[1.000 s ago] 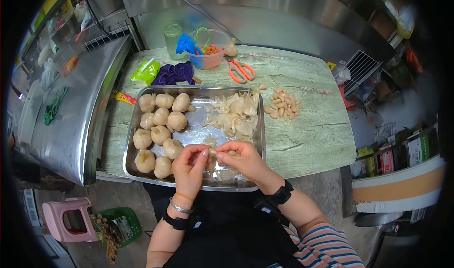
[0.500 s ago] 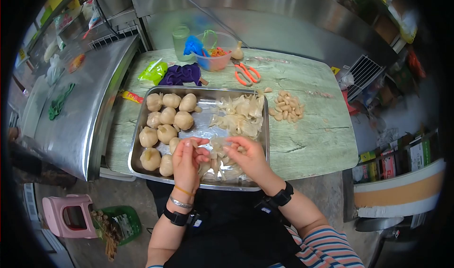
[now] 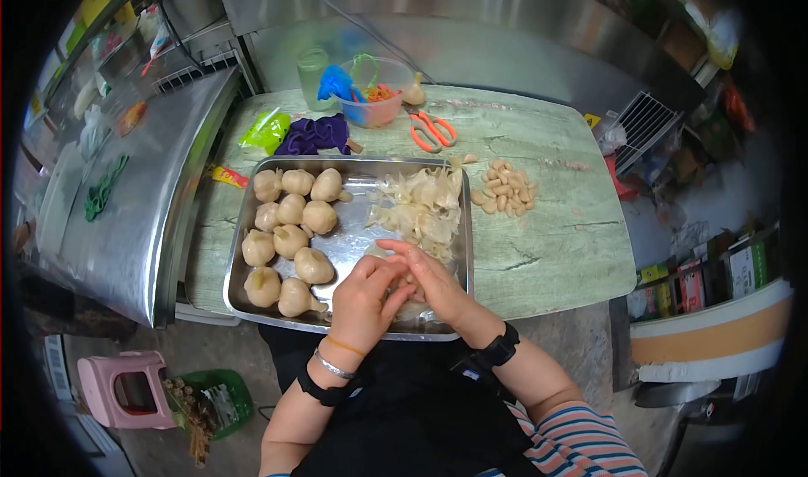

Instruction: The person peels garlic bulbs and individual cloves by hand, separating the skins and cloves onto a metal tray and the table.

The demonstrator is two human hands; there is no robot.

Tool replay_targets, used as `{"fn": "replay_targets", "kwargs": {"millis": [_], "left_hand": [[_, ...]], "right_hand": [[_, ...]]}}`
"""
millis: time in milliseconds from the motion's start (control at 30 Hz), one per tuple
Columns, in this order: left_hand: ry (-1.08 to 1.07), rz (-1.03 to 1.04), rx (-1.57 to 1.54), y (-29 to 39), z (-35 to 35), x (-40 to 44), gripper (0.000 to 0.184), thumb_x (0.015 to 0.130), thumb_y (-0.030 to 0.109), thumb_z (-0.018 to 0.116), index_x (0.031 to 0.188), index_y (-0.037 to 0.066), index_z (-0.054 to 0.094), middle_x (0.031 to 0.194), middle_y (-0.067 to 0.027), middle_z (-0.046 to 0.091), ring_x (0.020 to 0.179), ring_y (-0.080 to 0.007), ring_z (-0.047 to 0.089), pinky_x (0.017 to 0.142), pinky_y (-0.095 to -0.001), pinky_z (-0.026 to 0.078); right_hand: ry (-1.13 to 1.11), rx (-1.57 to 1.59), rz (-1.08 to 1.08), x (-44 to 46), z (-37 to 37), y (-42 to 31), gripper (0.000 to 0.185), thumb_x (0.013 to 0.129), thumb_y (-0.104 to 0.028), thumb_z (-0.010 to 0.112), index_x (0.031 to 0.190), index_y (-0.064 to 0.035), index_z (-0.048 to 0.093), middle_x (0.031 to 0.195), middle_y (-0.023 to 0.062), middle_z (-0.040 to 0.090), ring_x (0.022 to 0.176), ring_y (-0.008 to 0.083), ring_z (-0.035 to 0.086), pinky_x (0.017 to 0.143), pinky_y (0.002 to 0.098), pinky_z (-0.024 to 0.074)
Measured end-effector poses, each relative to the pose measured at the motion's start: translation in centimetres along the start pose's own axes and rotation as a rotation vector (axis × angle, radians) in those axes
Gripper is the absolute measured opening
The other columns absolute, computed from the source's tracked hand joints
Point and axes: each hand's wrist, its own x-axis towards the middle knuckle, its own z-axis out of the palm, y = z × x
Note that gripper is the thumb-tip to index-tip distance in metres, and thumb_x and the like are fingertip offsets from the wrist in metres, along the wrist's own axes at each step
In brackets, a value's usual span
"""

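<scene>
Eleven garlic bulbs (image 3: 290, 242) sit left in a steel tray (image 3: 353, 225), papery skins (image 3: 421, 198) far right. Near right, I see the left hand (image 3: 364, 299) curled against the half-cupped right hand (image 3: 438, 288); what they hold, I can't tell.

Head camera, one: worn by the person (image 3: 404, 418), looked forward and down, near, over both hands (image 3: 360, 302), tray (image 3: 358, 229) and table (image 3: 555, 250)

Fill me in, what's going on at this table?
A person's left hand and right hand are together over the near part of a tray, their fingers hiding most of whatever is between them. Whole garlic bulbs fill the tray's left side, and loose skins are heaped at its far right. Peeled cloves lie piled on the table, right of the tray.
</scene>
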Motion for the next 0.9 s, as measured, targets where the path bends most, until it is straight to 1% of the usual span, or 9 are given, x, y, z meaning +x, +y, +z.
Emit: {"fn": "replay_targets", "kwargs": {"millis": [233,333,433,500,533,633,733,833,900], "left_hand": [[-0.063,-0.013,-0.124,-0.2,0.3,0.2,0.026,0.075,0.015,0.072,0.097,0.007,0.062,0.086,-0.0077,0.058,0.068,-0.0255,0.058,0.062,-0.0333,0.048],[-0.122,-0.149,-0.159,-0.3,0.6,-0.2,0.025,0.075,0.014,0.073,0.094,0.004,0.061,0.085,-0.0086,0.059,0.066,-0.0232,0.057,0.061,-0.031,0.048],[-0.155,-0.269,-0.348,-1.2,0.7,-0.4,0.021,0.078,0.013,0.071,0.093,0.003,0.059,0.083,-0.005,0.061,0.064,-0.0164,0.056,0.059,-0.0274,0.047],[0.046,-0.35,-0.672,-2.0,0.6,-0.5,0.017,0.083,0.01,0.067,0.095,0.002,0.057,0.083,-0.0013,0.062,0.064,-0.0093,0.054,0.059,-0.023,0.045],[0.021,-0.51,-0.881,-1.8,-0.4,-0.5,0.014,0.088,0.008,0.062,0.1,0.002,0.056,0.085,-0.0012,0.061,0.068,-0.0074,0.055,0.062,-0.0216,0.047],[0.111,-0.579,-1.132,-3.1,-0.3,-0.7,0.013,0.09,0.007,0.059,0.101,0.002,0.056,0.085,-0.0043,0.061,0.07,-0.0084,0.057,0.065,-0.0207,0.048],[0.129,-0.6,-1.23,-3.5,-0.4,-0.7,0.012,0.09,0.006,0.058,0.101,0.001,0.055,0.09,-0.0062,0.061,0.075,-0.0105,0.06,0.071,-0.022,0.051],[0.136,-0.59,-1.274,-3.2,-0.4,-0.6,0.013,0.088,0.005,0.06,0.1,0.001,0.055,0.093,-0.007,0.061,0.08,-0.0118,0.062,0.073,-0.0226,0.052],[0.128,-0.558,-1.277,-2.9,-0.4,-0.6,0.014,0.087,0.004,0.061,0.1,0.001,0.055,0.094,-0.0071,0.061,0.082,-0.0124,0.063,0.073,-0.0229,0.053]], "right_hand": [[0.034,0.03,0.086,-0.1,0.1,-0.3,0.048,0.1,-0.039,0.032,0.133,-0.0056,0.043,0.095,0.002,0.057,0.065,0.0014,0.041,0.052,0.0152,0.0315],[0.018,0.008,0.152,-0.3,0.0,-0.6,0.046,0.1,-0.038,0.034,0.129,-0.0053,0.046,0.091,0.0017,0.058,0.06,0.0016,0.041,0.05,0.0151,0.0327],[0.001,0.053,0.159,-0.2,0.0,-0.8,0.043,0.099,-0.037,0.037,0.124,-0.0049,0.051,0.087,0.0009,0.058,0.056,0.0022,0.042,0.049,0.0156,0.0333],[0.015,0.195,0.223,-0.2,0.4,-1.8,0.038,0.098,-0.034,0.042,0.118,-0.0041,0.055,0.086,0.0007,0.058,0.056,0.0024,0.045,0.048,0.0159,0.0339],[0.011,0.192,0.222,-0.2,0.2,-1.5,0.038,0.098,-0.034,0.042,0.118,-0.0041,0.055,0.086,0.0007,0.058,0.056,0.0024,0.045,0.048,0.0159,0.0339],[0.084,0.167,0.197,0.0,-0.4,-0.5,0.033,0.096,-0.028,0.049,0.115,-0.0026,0.056,0.086,0.0006,0.058,0.057,0.0028,0.048,0.048,0.0155,0.0336],[0.03,0.184,0.213,-0.1,-0.2,-0.5,0.028,0.092,-0.019,0.057,0.114,-0.0013,0.057,0.09,0.0015,0.06,0.066,0.0033,0.054,0.054,0.0156,0.0399],[0.084,0.014,0.042,-0.4,0.5,-0.2,0.026,0.087,-0.012,0.063,0.11,0.0007,0.058,0.091,0.0029,0.062,0.076,0.0052,0.057,0.066,0.0181,0.0455],[0.154,-0.122,0.018,-0.5,0.3,-0.1,0.02,0.087,-0.01,0.063,0.103,0.0017,0.062,0.093,0.0064,0.065,0.087,0.0112,0.06,0.076,0.0258,0.0485]]}}
